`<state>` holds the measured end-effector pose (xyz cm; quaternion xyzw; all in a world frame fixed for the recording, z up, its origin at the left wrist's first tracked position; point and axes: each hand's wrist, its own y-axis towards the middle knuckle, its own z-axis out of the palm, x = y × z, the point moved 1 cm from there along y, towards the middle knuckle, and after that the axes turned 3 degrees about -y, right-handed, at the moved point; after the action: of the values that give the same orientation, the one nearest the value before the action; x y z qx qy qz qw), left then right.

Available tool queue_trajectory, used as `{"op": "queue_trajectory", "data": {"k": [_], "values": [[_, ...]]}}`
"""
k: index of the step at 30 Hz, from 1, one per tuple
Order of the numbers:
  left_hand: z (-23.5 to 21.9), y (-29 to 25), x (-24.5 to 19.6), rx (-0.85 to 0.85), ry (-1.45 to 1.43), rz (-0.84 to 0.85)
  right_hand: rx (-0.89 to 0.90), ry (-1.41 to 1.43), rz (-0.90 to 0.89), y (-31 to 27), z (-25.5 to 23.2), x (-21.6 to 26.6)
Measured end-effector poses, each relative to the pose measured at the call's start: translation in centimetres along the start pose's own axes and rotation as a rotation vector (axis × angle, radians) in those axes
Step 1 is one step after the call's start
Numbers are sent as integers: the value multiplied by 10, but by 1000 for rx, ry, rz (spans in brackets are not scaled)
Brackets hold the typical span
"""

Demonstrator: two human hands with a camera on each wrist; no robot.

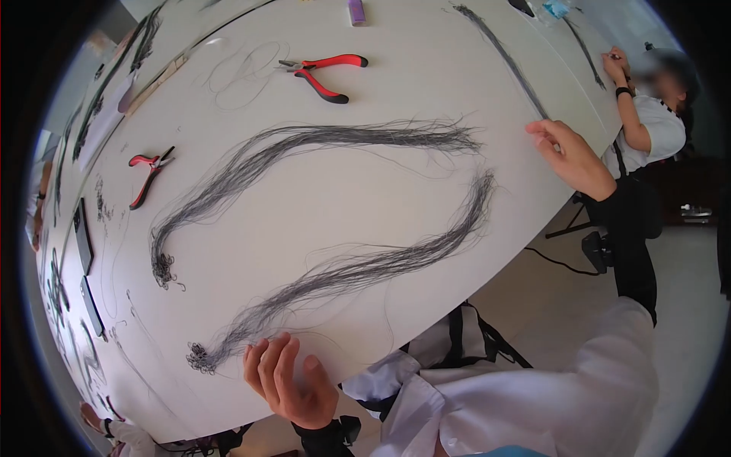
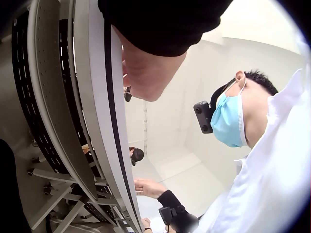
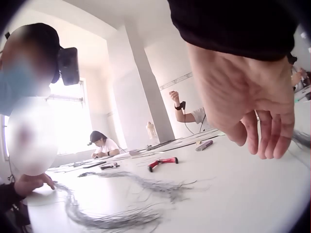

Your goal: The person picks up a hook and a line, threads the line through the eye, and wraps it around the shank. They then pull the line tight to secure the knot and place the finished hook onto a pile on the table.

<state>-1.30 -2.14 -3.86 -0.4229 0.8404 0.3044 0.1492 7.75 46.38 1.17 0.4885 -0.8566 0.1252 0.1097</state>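
Two loose bundles of thin dark strands lie on the white table in the head view: a far bundle [image 1: 320, 137] and a near bundle [image 1: 343, 270], each with a curled, tangled left end. My left hand [image 1: 293, 381] rests by the near bundle's tangled end, fingers loosely bent, holding nothing. Beyond the right ends lies a thinner, tighter bundle [image 1: 506, 61]. My right hand [image 1: 571, 156] is at its lower end, fingertips close beside it. In the right wrist view the right hand's fingers [image 3: 265, 136] hang relaxed, with nothing gripped.
Red-handled pliers [image 1: 327, 72] and smaller red-handled pliers [image 1: 151, 175] lie beyond the bundles, near a loose coil of fine thread [image 1: 247, 72]. A purple tube [image 1: 356, 13] stands farther back. Two dark phones [image 1: 83, 236] lie at the left. Another person [image 1: 655, 114] sits at the right.
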Motion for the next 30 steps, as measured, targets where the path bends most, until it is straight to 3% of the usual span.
{"op": "queue_trajectory", "data": {"k": [8,11,14,17,19,23,30], "values": [[0,-1,-3,-31,23,11,-135,-94,94,21,-6,-112],[1,-2,-3,-46,20,7,-106,-86,79,27,-16,-127],[0,-2,-4,-52,20,9,60,-256,163,35,-37,-100],[2,-1,-4,-54,21,10,-17,-197,-23,58,-40,-50],[1,-1,-3,-51,26,11,16,-71,-33,85,-31,-17],[1,-1,-4,-53,45,5,36,-84,-134,169,1,1],[2,0,-3,-52,38,-52,-135,-312,208,251,14,-10]]}}
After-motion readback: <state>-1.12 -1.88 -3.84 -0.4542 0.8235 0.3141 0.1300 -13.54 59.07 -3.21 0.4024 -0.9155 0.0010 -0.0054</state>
